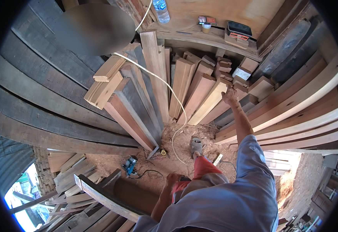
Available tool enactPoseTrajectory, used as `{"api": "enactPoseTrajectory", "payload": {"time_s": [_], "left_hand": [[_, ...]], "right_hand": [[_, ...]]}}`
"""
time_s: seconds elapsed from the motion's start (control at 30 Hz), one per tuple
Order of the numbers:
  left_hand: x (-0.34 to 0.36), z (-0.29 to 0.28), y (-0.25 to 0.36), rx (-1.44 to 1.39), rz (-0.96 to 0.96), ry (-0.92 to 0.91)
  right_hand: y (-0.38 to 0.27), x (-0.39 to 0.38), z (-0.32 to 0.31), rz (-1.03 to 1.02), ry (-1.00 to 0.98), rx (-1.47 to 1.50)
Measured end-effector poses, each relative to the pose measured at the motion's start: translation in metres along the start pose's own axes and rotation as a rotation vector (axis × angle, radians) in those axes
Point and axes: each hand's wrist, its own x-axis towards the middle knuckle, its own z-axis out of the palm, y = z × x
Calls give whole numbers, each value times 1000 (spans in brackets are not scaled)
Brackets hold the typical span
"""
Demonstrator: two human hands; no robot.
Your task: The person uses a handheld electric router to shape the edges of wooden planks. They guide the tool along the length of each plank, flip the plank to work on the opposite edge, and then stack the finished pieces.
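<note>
My right hand (pixel 230 96) reaches forward to the upper end of a pale wooden beam (pixel 208 103), its fingers curled at the top edge. That beam leans among several other squared timbers, with a pinkish beam (pixel 198 96) just left of it. Close to my red-clad thigh, my left hand (pixel 172 181) is closed beside something dark; what it holds, if anything, I cannot make out. Left of the leaning row, two grooved wooden pieces (pixel 105 87) lie across the tops of upright beams.
A white cable (pixel 168 85) hangs down to the shavings-covered floor. A blue power tool (pixel 129 165) and a tape measure (pixel 163 152) lie there. Behind the timbers, a ledge (pixel 184 35) bears a water bottle (pixel 161 11) and a black box (pixel 238 29). Long planks (pixel 53 104) line both sides.
</note>
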Motion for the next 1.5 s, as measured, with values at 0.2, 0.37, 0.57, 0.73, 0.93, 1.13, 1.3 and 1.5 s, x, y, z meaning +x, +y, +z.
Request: {"api": "enactPoseTrajectory", "payload": {"time_s": [0.2,0.37,0.57,0.73,0.93,1.13,1.3,1.5], "left_hand": [[-46,-30,-33,-482,-234,82],[-28,-26,-63,-644,-177,-45],[-43,33,52,-366,-173,69],[-22,45,50,-452,-72,-16],[-76,24,72,-376,-285,119],[-75,27,16,-418,-350,119],[-62,31,36,-377,-242,113],[-41,28,63,-321,-51,86]], "right_hand": [[-1,51,7,34,-107,-8],[15,81,34,14,-137,-15],[-63,80,46,-176,-141,-90],[-45,123,104,-219,-90,-227],[-92,105,100,-152,-207,-212],[-102,163,87,-288,-110,249],[-171,186,92,-438,-89,214],[-159,157,116,-542,208,118]]}}
